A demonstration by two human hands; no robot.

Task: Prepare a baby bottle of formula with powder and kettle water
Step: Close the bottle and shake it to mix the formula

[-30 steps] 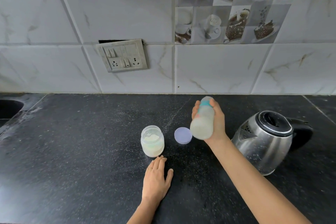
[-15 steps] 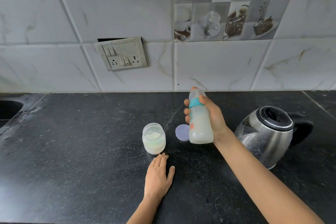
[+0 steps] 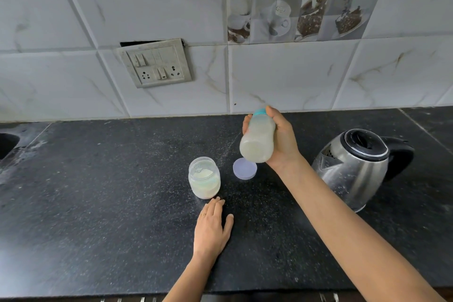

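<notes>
Black speckled stone forms the tabletop (image 3: 98, 203) in the head view, running back to a wall (image 3: 294, 76) of pale marbled tiles. The right hand (image 3: 284, 141) grips the baby bottle (image 3: 257, 141) in the air above the tabletop, fingers and thumb curled round its body. The bottle is tilted, with its base turned toward the camera and its teal collar at the far end, pointing toward the wall. It looks cloudy with a milky, off-white fill and is slightly blurred. Just below the bottle's base a round lilac lid (image 3: 244, 168) lies flat on the stone. To the left of the lid, and apart from it, stands the open powder jar (image 3: 204, 178), clear plastic, upright, with pale powder inside. The left hand (image 3: 212, 228) rests palm down on the tabletop with its fingers straight and close together and the thumb out to the side. The fingertips are just in front of the jar, and whether they touch it cannot be told. A thin ring (image 3: 203, 215) sits on one finger. To the right of the raised arm a steel kettle (image 3: 355, 169) with a black lid and handle stands on the tabletop, spout facing left. A grey switch plate (image 3: 154, 64) with sockets is set crookedly in the wall, and the edge of a dark sink (image 3: 7, 144) shows at the far left.
</notes>
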